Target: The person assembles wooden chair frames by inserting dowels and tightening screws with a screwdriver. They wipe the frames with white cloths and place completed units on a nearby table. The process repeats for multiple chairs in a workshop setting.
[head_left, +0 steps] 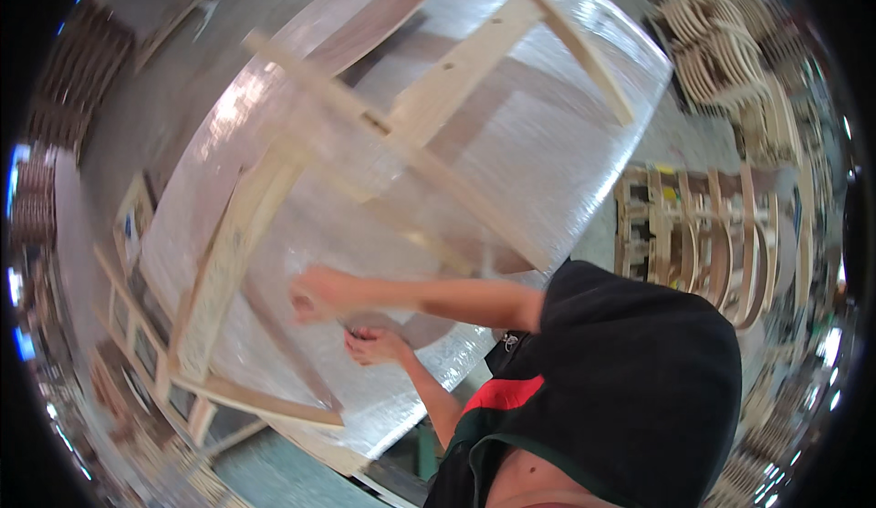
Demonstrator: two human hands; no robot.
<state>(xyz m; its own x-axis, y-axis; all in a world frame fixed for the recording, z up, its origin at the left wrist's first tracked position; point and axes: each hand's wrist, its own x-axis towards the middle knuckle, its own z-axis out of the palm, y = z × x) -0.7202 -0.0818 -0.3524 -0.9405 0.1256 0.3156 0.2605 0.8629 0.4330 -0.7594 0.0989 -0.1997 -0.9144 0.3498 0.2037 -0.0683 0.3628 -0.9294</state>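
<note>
A big round wooden tabletop lies wrapped in shiny translucent packing sheet, with a pale wooden frame of slats across it. My right hand reaches across to the left over the sheet. It is blurred, with its fingers curled like a fist, and what it grips cannot be made out. Just below it, my left hand rests on the sheet near the tabletop's near edge. Its fingers are pinched on a small dark object between the two hands.
Stacks of curved wooden parts stand at the upper right, and a rack of wooden pieces is at the right. More wooden frames lean at the lower left. Grey floor shows around the tabletop.
</note>
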